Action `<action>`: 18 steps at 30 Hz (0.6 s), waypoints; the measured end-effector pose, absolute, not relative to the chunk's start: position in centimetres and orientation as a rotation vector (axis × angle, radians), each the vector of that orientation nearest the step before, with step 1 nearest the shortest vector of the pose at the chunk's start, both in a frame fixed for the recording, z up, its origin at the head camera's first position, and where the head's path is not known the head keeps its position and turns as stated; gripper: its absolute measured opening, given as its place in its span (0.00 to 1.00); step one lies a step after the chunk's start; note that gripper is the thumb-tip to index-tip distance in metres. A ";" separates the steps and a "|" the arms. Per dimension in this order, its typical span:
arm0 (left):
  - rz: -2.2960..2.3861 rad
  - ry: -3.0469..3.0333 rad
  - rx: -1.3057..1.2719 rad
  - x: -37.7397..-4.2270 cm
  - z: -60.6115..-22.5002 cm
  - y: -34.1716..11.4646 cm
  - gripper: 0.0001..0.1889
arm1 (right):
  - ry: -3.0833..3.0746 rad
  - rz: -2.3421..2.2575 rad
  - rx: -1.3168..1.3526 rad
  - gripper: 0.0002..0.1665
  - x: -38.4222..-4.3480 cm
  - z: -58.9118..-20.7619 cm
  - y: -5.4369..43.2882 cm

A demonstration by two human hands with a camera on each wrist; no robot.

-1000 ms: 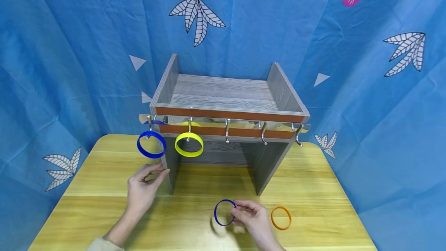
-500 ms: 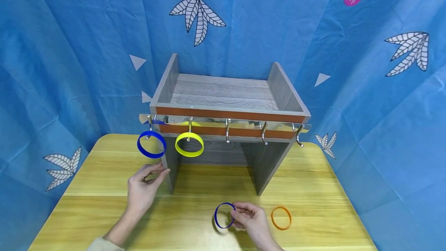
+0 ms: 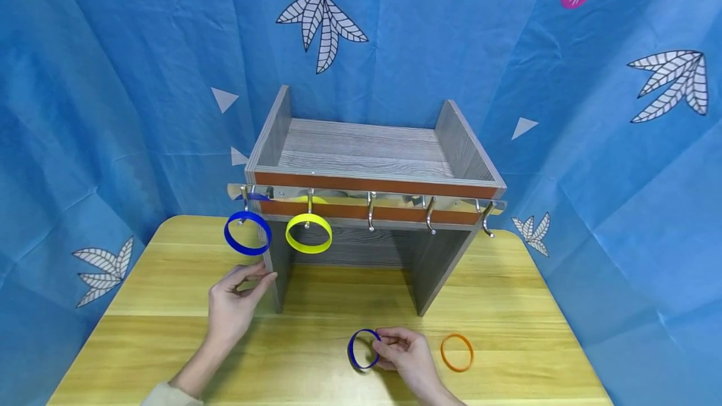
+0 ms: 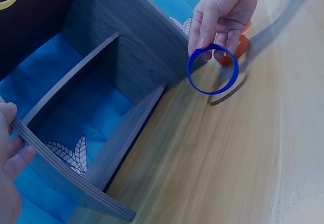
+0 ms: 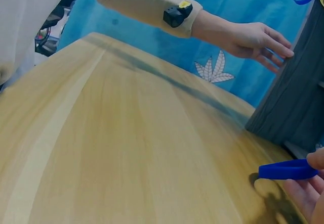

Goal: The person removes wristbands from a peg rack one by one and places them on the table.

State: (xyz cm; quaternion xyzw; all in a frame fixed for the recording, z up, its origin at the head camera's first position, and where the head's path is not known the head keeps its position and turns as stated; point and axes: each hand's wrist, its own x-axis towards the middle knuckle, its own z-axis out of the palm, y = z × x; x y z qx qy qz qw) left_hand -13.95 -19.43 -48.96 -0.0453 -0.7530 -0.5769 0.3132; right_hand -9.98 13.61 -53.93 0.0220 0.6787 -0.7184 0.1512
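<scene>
My right hand pinches a dark blue silicone wristband at its right edge, thumb against fingers. The band stands upright just above the table, its shadow close by; whether it touches the wood I cannot tell. My left hand grips the front edge of the left side panel of a grey wooden shelf, thumb in front. Above that hand a blue wristband hangs on the leftmost metal hook. A yellow wristband hangs on the hook beside it. To the right of my right hand an orange wristband lies on the table.
The hook rail runs across the shelf's front, with bare hooks at the middle and right, such as the right-hand hook. The shelf stands on a light wooden table. A blue patterned curtain surrounds the back and sides.
The right hand has lowered the blue wristband slightly toward the table, and the band's shadow now sits closer to it. The left hand stays on the panel. The head view has shifted a little.
</scene>
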 end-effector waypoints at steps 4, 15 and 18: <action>-1.514 -1.981 -0.133 -14.0 -49.0 -19.5 0.12 | 1.966 -2.043 0.064 0.25 -10.3 -54.2 13.7; -1.528 -1.978 -0.131 -13.8 -48.6 -19.3 0.11 | 1.925 -2.025 0.066 0.26 -10.3 -54.4 14.0; -1.531 -1.975 -0.130 -13.8 -48.5 -19.3 0.11 | 1.920 -2.031 0.064 0.27 -10.3 -54.4 14.1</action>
